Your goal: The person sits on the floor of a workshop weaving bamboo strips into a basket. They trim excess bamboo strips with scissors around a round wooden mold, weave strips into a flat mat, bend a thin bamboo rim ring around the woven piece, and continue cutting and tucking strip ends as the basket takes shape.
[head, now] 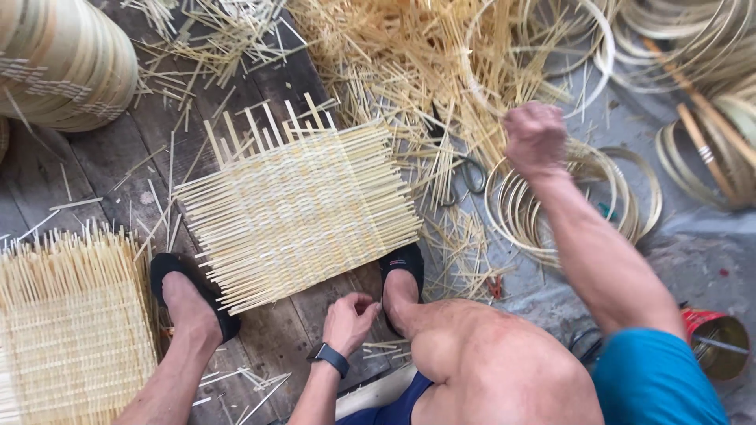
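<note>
Reaching out to my right, my right hand [535, 138] is closed in a fist at the edge of the loose heap of bamboo slivers [409, 71], just above a stack of thin bamboo hoops [630, 205] lying on the ground. What the fist grips I cannot tell, since the fingers are turned away from me; it sits right among the strips where the heap meets the hoops. My left hand [349, 312] is down low between my knees, fingers curled narrow, resting near the front edge of the woven bamboo mat [295, 208]. It wears a dark watch on the wrist, and I cannot see anything pinched in it.

That mat lies flat on dark wooden boards [94, 169], its unwoven strip ends sticking out on all sides. My two feet in black slippers stand on its near corners, the left foot [189, 295] at one corner and the right foot [402, 275] at the other.

A second woven mat [71, 330] lies at the left edge, and a stack of finished round bamboo pieces [67, 59] stands at the top left. A pair of scissors [465, 177] lies among the slivers beside the hoops, and a red tin [713, 338] sits by my right elbow.
</note>
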